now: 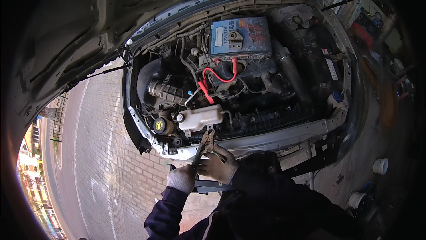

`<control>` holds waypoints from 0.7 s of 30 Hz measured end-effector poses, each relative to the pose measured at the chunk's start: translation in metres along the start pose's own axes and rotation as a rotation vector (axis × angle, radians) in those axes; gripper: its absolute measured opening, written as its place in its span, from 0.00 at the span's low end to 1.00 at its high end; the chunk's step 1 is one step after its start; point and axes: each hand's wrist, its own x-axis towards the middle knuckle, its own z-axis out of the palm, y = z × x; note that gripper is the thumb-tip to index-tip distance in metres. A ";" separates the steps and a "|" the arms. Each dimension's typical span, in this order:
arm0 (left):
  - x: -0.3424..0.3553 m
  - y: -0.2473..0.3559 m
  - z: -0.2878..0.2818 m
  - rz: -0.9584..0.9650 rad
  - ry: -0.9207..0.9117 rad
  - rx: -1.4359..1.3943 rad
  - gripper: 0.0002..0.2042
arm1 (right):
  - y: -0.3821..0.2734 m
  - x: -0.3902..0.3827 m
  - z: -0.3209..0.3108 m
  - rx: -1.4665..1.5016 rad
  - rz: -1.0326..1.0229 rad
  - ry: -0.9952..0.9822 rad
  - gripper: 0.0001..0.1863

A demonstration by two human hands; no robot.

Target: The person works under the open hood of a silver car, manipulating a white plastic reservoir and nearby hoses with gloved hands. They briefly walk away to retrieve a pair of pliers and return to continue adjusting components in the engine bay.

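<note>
My left hand (182, 179), in a whitish knit glove, is closed around one handle of a pair of pliers (202, 147). The gloved fingers of my right hand (220, 165) wrap the other side of the pliers. The tool's jaws point away from me, over the front edge of the engine bay, just below the translucent white coolant reservoir (202, 118). What lies between the jaws is too small to tell. Farther in, a blue box-shaped power unit (239, 40) rests on the engine, with a red cable (225, 80) looping from it.
The raised hood (57, 31) hangs over the left and top, held by a strut (106, 72). A black cap with a yellow mark (159, 126) sits left of the reservoir. Brick paving (106, 138) lies left; a white bucket (380, 166) stands at the right.
</note>
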 end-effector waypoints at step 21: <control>0.030 0.074 -0.010 0.279 0.299 0.015 0.15 | -0.044 -0.057 -0.014 -0.129 -0.226 -0.183 0.40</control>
